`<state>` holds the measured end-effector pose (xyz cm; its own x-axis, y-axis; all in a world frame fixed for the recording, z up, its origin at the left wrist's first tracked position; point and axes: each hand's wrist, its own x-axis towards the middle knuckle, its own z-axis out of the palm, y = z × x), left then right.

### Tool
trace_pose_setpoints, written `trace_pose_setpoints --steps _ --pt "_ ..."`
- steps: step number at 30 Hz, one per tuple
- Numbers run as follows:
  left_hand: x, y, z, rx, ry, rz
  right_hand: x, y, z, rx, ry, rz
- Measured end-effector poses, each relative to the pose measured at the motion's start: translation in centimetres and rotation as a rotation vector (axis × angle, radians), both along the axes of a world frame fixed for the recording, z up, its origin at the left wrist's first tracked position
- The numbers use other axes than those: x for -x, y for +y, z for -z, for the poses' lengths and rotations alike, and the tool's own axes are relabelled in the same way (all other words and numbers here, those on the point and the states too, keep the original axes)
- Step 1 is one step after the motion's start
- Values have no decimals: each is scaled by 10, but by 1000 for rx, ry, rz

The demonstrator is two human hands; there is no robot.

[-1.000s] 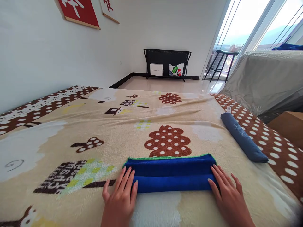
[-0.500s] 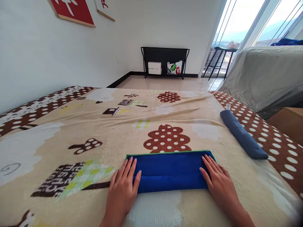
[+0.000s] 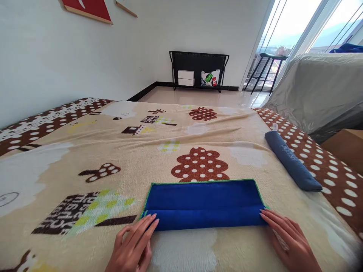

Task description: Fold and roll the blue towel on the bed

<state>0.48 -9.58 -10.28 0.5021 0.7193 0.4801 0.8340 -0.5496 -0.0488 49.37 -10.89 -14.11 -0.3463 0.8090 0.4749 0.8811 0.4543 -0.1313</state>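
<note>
A blue cloth (image 3: 202, 194) with green stitched edging lies on the bed, its near part folded over into a band that runs across its width. At the band's left end, my left hand (image 3: 133, 241) has its fingertips closed over the corner, its thumb mostly hidden underneath. My right hand (image 3: 292, 238) grips the band's right end in the same way, with its fingers over the edge and its thumb low. The far half of the cloth lies flat, its green border showing.
A patterned blanket (image 3: 136, 158) covers the bed. To the right lies a rolled dark blue-grey cloth (image 3: 292, 160). Beyond the bed are a black rack (image 3: 198, 60), a stool (image 3: 265, 70), a sheet-covered piece of furniture (image 3: 320, 90) and a cardboard box (image 3: 346, 145).
Both hands have drawn back from the flat part of the cloth to the near band's ends, spreading outward. Their flat, spread fingers have closed on the corners. The view has tilted slightly down.
</note>
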Motion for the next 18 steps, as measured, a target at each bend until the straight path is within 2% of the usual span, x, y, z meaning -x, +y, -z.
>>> trace_pose_setpoints --steps 5,8,11,14,18 --pt "-8 15 10 -9 -45 -97 9 22 5 -41 -17 39" --pt "-12 33 6 22 -60 -110 15 40 -2 -45 -18 62" --pt "-14 48 0 83 -82 -130 20 51 -10 26 -34 102" --pt "-17 56 -5 167 -79 -177 23 56 -16 69 -48 139" --pt "-26 60 -12 231 -66 -290 29 64 -21 52 -50 187"
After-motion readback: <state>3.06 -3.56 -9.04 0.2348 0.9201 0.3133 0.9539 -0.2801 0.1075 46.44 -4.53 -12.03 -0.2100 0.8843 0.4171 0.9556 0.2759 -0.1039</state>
